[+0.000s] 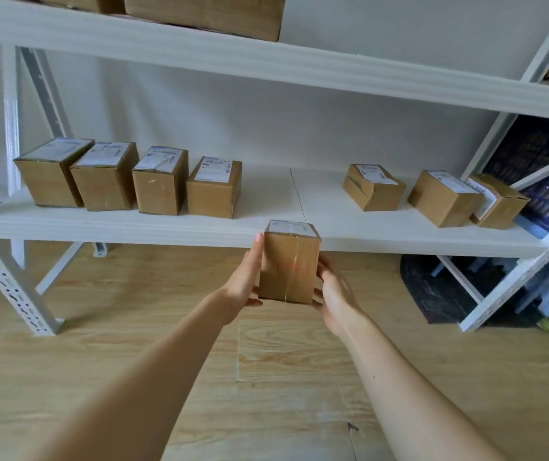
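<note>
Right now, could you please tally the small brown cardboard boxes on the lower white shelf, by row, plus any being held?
Left row of small brown cardboard boxes on the white shelf board: 4
Right row of small brown cardboard boxes: 3
Taped brown cardboard box held between the left hand and the right hand: 1
Total: 8

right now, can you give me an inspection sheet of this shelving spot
surface: white shelf board, bare gap in the middle
job's things: cardboard box with a label on top, held in front of the shelf edge
clutter: four boxes in a row on the left, three boxes on the right
hands: left hand and right hand grip the box by its sides
cables: nothing seen
surroundings: cartons on the upper shelf, dark crate at right, wooden floor
</note>
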